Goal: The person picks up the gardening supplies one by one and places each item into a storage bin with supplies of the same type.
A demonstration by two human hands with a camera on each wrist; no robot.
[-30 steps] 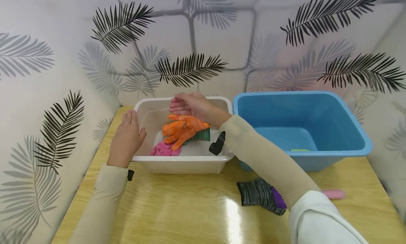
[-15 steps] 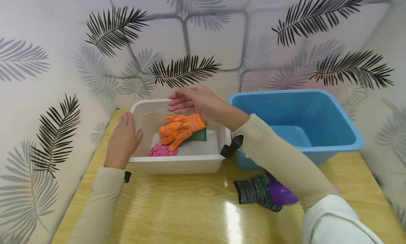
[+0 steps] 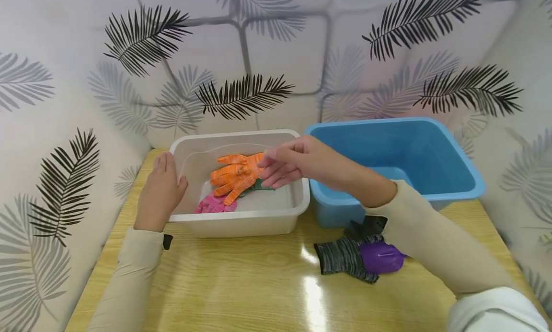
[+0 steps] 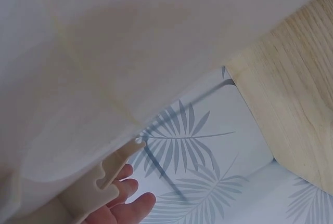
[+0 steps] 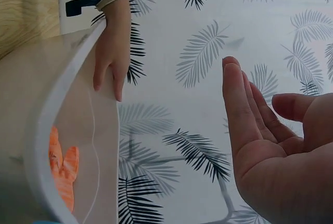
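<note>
My left hand holds the left rim of a white plastic tub, thumb toward the inside. In the left wrist view its fingertips show beneath the rim on the outside. The right hand hangs over the tub's right part with relaxed fingers and holds nothing. An orange knit glove lies inside, palm up. Under and beside it are a pink glove and a green knit piece, partly hidden by the glove and right hand.
A blue tub stands right of the white one. In front of it a grey-black knit glove and a purple object lie on the wooden table. A leaf-patterned wall covering rises behind.
My right hand has drawn back to the right and come lower, uncovering the tub's back rim and more of the purple object. The left hand stays at the rim.
</note>
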